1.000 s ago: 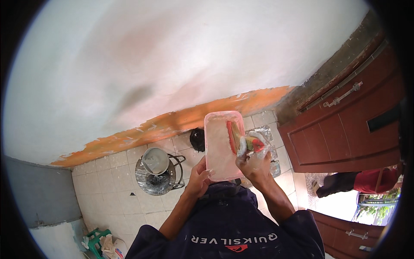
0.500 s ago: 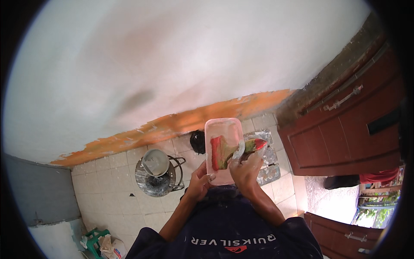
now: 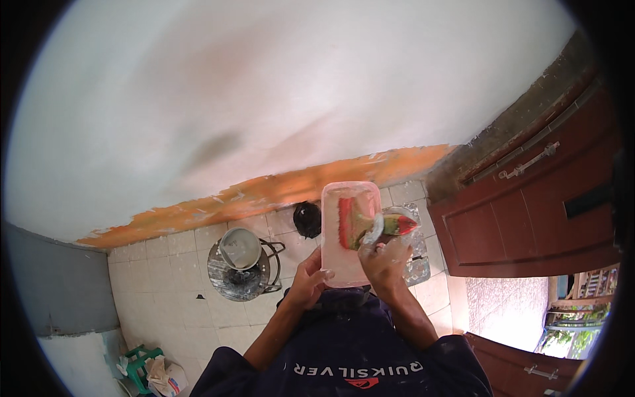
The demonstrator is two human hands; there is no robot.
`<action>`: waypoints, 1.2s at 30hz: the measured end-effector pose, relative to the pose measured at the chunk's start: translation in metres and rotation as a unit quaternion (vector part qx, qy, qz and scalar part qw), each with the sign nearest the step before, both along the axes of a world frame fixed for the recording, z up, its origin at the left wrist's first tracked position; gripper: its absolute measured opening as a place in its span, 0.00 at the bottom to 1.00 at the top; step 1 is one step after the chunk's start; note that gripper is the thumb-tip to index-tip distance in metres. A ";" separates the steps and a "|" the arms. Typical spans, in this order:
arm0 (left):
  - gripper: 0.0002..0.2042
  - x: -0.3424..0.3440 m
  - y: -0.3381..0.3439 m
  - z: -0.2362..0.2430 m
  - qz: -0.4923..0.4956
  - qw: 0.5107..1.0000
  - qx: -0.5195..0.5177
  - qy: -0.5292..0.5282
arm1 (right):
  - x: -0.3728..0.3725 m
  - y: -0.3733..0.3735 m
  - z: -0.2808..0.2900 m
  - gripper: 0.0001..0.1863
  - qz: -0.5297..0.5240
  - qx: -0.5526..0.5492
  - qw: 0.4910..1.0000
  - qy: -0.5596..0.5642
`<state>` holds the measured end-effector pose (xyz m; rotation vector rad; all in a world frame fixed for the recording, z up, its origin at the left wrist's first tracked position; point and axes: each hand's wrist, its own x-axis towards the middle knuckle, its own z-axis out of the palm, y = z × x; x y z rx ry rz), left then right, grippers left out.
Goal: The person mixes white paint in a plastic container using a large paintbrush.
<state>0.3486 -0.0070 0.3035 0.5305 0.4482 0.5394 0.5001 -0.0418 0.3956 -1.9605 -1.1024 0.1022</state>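
My left hand (image 3: 311, 278) grips the lower left side of a pale pink plastic tray (image 3: 334, 268) coated inside with whitish paint. My right hand (image 3: 383, 258), smeared white, is closed on the handle of a wide paint brush (image 3: 346, 221) with a red and green, paint-caked head and handle. The brush head lies over the inside of the tray, and the red handle end sticks out past its right side. Whether the bristles touch the tray bottom, I cannot tell.
A grey paint bucket (image 3: 239, 247) stands on a round stool (image 3: 218, 278). A black bag (image 3: 306, 218) lies by the white-and-orange wall (image 3: 284, 99). Splattered metal (image 3: 415, 271) lies behind the tray. Brown doors (image 3: 503, 225) flank a bright doorway at right. A green stool (image 3: 139, 364) sits lower left.
The brush swept down and left in the tray, then shifted slightly up and right. The tray moved a little down and right. The person in the doorway has left the view.
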 end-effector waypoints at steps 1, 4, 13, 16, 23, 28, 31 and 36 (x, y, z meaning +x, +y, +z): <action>0.32 0.000 0.000 -0.001 -0.001 1.000 0.000 0.000 | -0.003 0.001 -0.001 0.05 0.008 0.005 1.000 -0.002; 0.32 0.000 0.001 0.000 -0.004 1.000 -0.028 -0.001 | -0.011 0.005 -0.006 0.06 0.001 0.009 0.999 0.041; 0.31 -0.006 0.010 -0.001 0.030 0.999 -0.030 -0.024 | 0.005 -0.003 0.001 0.16 0.019 -0.055 0.997 0.047; 0.31 -0.006 0.013 0.003 0.036 0.999 -0.006 -0.026 | 0.004 -0.002 0.008 0.18 -0.004 0.027 0.995 0.099; 0.33 -0.006 0.014 -0.001 0.036 0.999 -0.014 -0.016 | -0.017 -0.008 0.000 0.13 0.032 -0.075 0.981 0.174; 0.35 -0.010 0.011 0.001 0.038 0.999 0.013 -0.023 | -0.020 0.001 -0.001 0.08 0.090 -0.067 0.992 0.058; 0.35 -0.012 0.006 -0.004 0.031 1.000 0.004 0.002 | -0.016 0.008 -0.020 0.09 0.103 -0.063 0.992 0.042; 0.35 -0.013 0.002 -0.007 0.025 1.000 0.009 -0.006 | -0.011 0.018 -0.013 0.16 0.122 -0.032 0.992 0.011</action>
